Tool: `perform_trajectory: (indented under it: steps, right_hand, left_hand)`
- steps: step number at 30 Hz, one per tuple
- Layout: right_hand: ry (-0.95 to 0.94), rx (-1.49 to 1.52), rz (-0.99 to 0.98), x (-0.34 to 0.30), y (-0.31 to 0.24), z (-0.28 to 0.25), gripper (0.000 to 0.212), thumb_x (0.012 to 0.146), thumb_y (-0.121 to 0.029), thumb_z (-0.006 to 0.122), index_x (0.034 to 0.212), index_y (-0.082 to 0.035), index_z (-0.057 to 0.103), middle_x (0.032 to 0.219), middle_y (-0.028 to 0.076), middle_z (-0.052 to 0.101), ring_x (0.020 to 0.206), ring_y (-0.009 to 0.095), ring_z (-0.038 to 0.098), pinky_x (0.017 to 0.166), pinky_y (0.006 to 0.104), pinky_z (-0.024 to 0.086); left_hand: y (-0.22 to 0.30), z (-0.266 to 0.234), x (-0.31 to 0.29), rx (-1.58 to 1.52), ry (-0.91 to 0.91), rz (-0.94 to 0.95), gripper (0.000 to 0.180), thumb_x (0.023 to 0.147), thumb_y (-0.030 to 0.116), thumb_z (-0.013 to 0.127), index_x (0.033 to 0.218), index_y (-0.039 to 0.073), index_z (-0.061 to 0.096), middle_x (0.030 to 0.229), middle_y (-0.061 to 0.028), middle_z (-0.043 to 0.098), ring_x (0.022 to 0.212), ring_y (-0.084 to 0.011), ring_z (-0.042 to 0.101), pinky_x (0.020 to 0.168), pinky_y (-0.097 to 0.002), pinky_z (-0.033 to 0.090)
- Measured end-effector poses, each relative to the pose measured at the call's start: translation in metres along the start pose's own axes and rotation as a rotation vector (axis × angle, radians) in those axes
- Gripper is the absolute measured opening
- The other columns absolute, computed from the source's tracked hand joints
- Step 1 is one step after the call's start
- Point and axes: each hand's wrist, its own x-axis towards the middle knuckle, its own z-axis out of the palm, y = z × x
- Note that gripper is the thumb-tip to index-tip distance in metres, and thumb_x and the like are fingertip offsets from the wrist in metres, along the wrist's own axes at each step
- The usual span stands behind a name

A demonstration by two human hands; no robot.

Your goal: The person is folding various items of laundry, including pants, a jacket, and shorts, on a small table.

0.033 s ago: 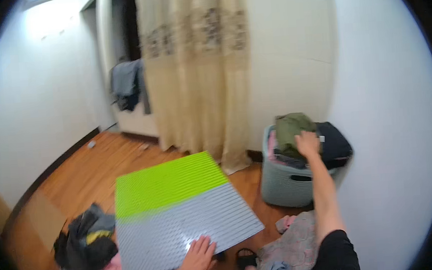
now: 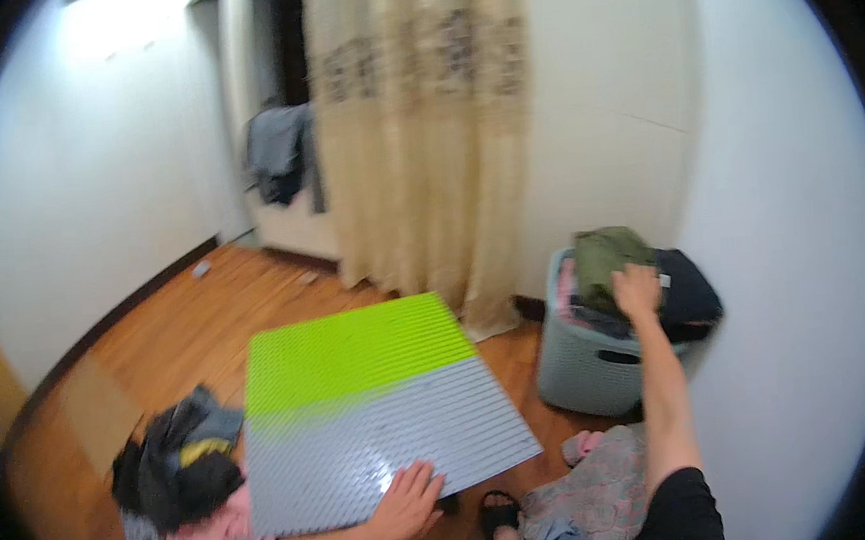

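Note:
My left hand [image 2: 409,502] lies on the near edge of a ribbed board [image 2: 393,428], its fingers stretched out over the grey part. The board's far part is bright lime green. With my right arm reaching out, my right hand [image 2: 636,289] is closed on a folded olive-green garment [image 2: 607,258], which rests on top of a full basket. The fingertips are partly lost against the cloth. Beneath and beside the garment, the grey-green plastic basket [image 2: 574,360] holds a black folded item [image 2: 693,292] and some pink cloth [image 2: 564,286].
A pile of dark clothes [image 2: 180,463] and pink cloth [image 2: 210,536] lies on the wooden floor at left. Patterned fabric [image 2: 592,475] lies near my sandalled foot [image 2: 500,516]. A beige curtain [image 2: 421,170] hangs behind; grey clothes [image 2: 279,150] hang beside it. A white wall [image 2: 805,294] bounds the right.
The whole scene has shifted a little to the right in the picture. Both hands keep their places, the left on the board and the right on the olive-green garment.

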Motion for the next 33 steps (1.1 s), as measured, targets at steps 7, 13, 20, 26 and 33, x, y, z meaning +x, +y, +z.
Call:
perform_trajectory:
  steps: [7, 13, 20, 26, 33]
  right_hand:
    - [0.358, 0.506, -0.45, -0.085, -0.114, -0.029, 0.019, 0.077, -0.008, 0.051, 0.093, 0.001, 0.055, 0.099, 0.017, 0.055, 0.097, 0.033, 0.047, 0.086, 0.0413, 0.036]
    - [-0.213, 0.946, -1.019, -0.205, -0.256, -0.03, 0.016, 0.071, -0.009, 0.057, 0.085, -0.002, 0.056, 0.095, 0.016, 0.054, 0.091, 0.032, 0.048, 0.081, 0.0413, 0.037]
    - [-0.271, 0.926, -1.386, -0.299, -0.321, -0.067, 0.022, 0.07, -0.011, 0.06, 0.089, -0.004, 0.055, 0.102, 0.015, 0.052, 0.098, 0.033, 0.046, 0.084, 0.0424, 0.037]
    - [-0.393, 0.986, -1.295, -0.317, -0.319, -0.063, 0.027, 0.068, -0.01, 0.061, 0.093, -0.003, 0.055, 0.105, 0.016, 0.05, 0.098, 0.033, 0.047, 0.084, 0.0429, 0.037]
    - [-0.462, 0.925, -1.219, -0.315, -0.319, -0.073, 0.029, 0.067, -0.007, 0.061, 0.095, -0.005, 0.055, 0.105, 0.016, 0.051, 0.097, 0.033, 0.047, 0.083, 0.0416, 0.038]
  left_hand:
    - [-0.008, -0.02, 0.011, -0.018, 0.26, -0.049, 0.05, 0.078, 0.026, 0.057, 0.115, -0.004, 0.043, 0.122, -0.0246, 0.037, 0.116, -0.0383, 0.033, 0.097, -0.0472, 0.028]
    - [-0.095, -0.057, -0.001, -0.15, 0.622, -0.646, 0.028, 0.076, 0.016, 0.055, 0.098, -0.002, 0.052, 0.103, -0.0207, 0.052, 0.1, -0.0353, 0.046, 0.087, -0.0431, 0.036]
    - [-0.244, -0.065, -0.129, 0.152, 0.656, -1.395, 0.018, 0.071, 0.018, 0.055, 0.081, 0.004, 0.063, 0.089, -0.0162, 0.06, 0.086, -0.0332, 0.056, 0.073, -0.0436, 0.044]
    - [-0.308, 0.026, -0.265, 0.535, -0.199, -1.671, 0.036, 0.09, 0.025, 0.033, 0.118, 0.016, 0.053, 0.133, -0.0036, 0.039, 0.127, -0.0225, 0.026, 0.101, -0.0486, 0.016]
    - [-0.296, 0.089, -0.326, 0.586, -0.472, -1.514, 0.03, 0.088, 0.02, 0.035, 0.096, 0.013, 0.062, 0.102, -0.0053, 0.062, 0.106, -0.0205, 0.052, 0.102, -0.0399, 0.02]
